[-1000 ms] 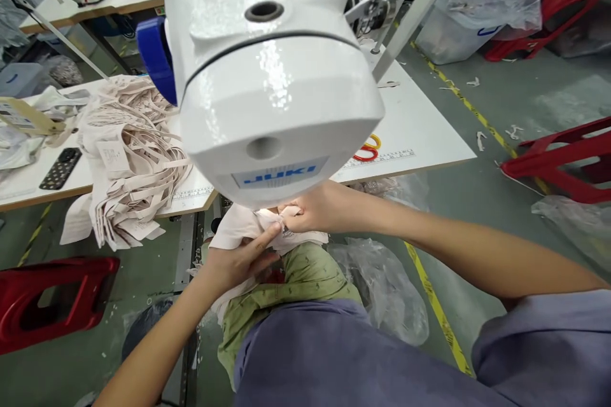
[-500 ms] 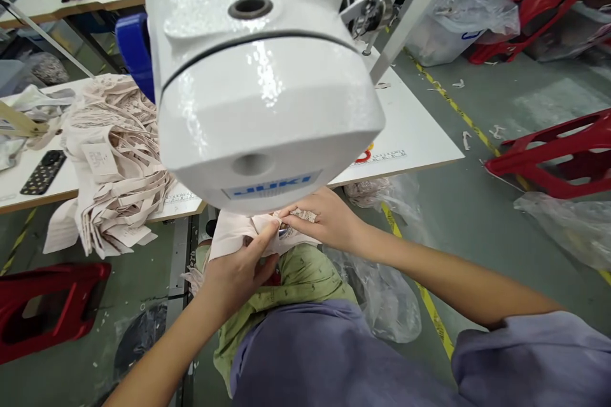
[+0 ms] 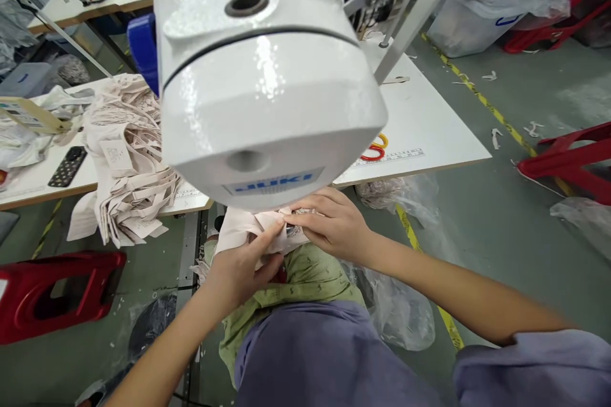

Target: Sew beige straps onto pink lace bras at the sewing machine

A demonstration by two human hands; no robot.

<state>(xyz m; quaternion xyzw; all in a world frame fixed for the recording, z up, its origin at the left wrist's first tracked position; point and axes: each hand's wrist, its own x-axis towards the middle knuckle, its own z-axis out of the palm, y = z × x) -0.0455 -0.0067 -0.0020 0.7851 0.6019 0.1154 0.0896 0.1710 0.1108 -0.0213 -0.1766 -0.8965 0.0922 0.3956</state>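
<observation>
A white Juki sewing machine head point(image 3: 267, 76) fills the upper middle and hides the needle area. Just below its front edge lies a pale pink fabric piece point(image 3: 238, 229). My left hand point(image 3: 241, 264) comes up from the lower left and pinches this fabric between thumb and forefinger. My right hand point(image 3: 329, 222) reaches in from the right with its fingers pressed together on the same fabric, fingertips meeting those of the left hand. Part of the fabric runs out of sight under the machine. Olive-green cloth point(image 3: 296, 286) lies on my lap beneath both hands.
A heap of beige straps and labelled pieces point(image 3: 128, 165) hangs over the white table point(image 3: 429, 133) edge at left. A dark remote point(image 3: 67, 166) lies further left. Red and yellow rings point(image 3: 375, 149) sit on the table. Red stools point(image 3: 52, 296) point(image 3: 568, 162) stand on the floor, clear plastic bags point(image 3: 401, 311) beside my knee.
My right hand has slid a little lower and flatter onto the fabric, and my left forefinger has moved up to meet it. The view has shifted slightly.
</observation>
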